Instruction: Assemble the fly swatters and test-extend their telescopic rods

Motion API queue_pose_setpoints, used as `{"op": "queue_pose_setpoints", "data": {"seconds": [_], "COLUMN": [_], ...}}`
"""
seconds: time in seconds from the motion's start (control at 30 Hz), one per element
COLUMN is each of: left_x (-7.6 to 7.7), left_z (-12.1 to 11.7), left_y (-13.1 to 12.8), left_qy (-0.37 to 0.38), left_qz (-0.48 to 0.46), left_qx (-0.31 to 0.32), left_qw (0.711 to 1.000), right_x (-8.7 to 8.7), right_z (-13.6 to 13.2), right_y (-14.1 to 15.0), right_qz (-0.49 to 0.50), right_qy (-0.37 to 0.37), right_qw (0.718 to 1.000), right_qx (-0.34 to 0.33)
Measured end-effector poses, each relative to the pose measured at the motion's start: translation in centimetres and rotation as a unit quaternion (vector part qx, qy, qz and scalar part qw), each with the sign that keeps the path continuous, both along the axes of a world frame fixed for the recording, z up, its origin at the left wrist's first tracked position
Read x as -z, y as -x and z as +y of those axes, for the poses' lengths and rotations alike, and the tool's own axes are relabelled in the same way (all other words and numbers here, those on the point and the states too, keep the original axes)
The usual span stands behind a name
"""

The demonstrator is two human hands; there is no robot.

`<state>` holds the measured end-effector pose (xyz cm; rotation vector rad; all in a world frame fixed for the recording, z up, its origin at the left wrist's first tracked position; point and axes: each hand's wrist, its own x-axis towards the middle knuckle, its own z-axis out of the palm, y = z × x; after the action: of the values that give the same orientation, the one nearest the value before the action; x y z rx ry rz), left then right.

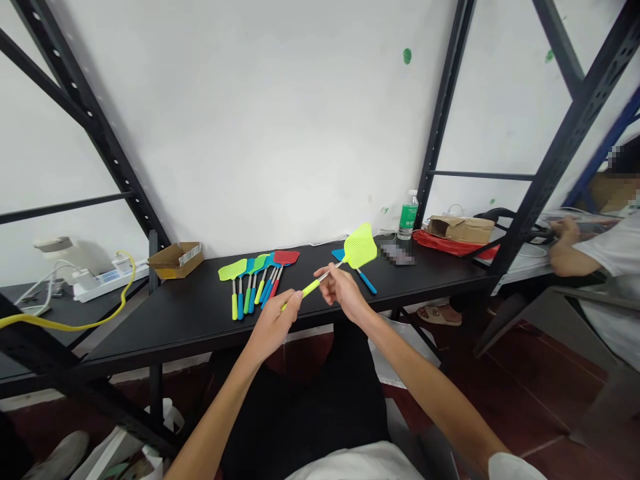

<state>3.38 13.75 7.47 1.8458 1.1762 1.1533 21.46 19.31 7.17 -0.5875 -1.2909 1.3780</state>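
Observation:
A yellow-green fly swatter [361,247] is held up over the front of the black table, tilted with its head to the upper right. My left hand [280,319] is closed round its handle. My right hand [341,288] has its fingers on the thin metal shaft below the head. Behind the swatter a blue fly swatter [367,281] lies on the table, its head partly hidden. To the left several fly swatters [255,273] in yellow-green, blue, green and red lie side by side, heads overlapping and handles toward me.
An open cardboard box [176,261] sits at the table's left end. At the right back are a water bottle [409,217], a blurred flat object [397,254] and a carton [460,229] on red plastic. Black shelf posts [445,100] frame the table. A person [600,250] sits at far right.

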Motion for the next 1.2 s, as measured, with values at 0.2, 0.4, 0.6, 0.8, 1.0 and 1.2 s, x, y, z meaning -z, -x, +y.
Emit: {"op": "queue_pose_setpoints", "data": {"seconds": [0.2, 0.4, 0.6, 0.8, 1.0, 1.2], "left_x": [1.1, 1.2, 2.1, 4.3, 6.3, 6.4], "left_z": [0.1, -0.1, 1.3, 3.4, 4.2, 4.2], "left_y": [-0.6, -0.2, 0.9, 3.3, 4.4, 4.1], "left_qy": [-0.033, -0.033, -0.096, -0.171, -0.146, -0.163], "left_qz": [0.056, 0.146, 0.235, 0.368, 0.445, 0.462], "left_qx": [-0.032, -0.022, -0.094, -0.209, -0.219, -0.235], "left_qw": [0.997, 0.988, 0.963, 0.89, 0.856, 0.839], "right_x": [0.8, 1.4, 2.3, 3.2, 3.3, 2.9], "right_z": [-0.9, 1.2, 5.0, 6.9, 7.2, 6.8], "right_y": [1.3, 0.0, -4.3, -7.0, -6.7, -6.9], "right_qz": [-0.112, -0.107, -0.169, -0.217, -0.254, -0.383], "right_qy": [0.011, 0.092, 0.071, 0.013, 0.041, -0.005], "right_qw": [0.988, 0.987, 0.981, 0.962, 0.943, 0.898], "right_qx": [-0.106, -0.072, 0.07, 0.166, 0.21, 0.215]}}
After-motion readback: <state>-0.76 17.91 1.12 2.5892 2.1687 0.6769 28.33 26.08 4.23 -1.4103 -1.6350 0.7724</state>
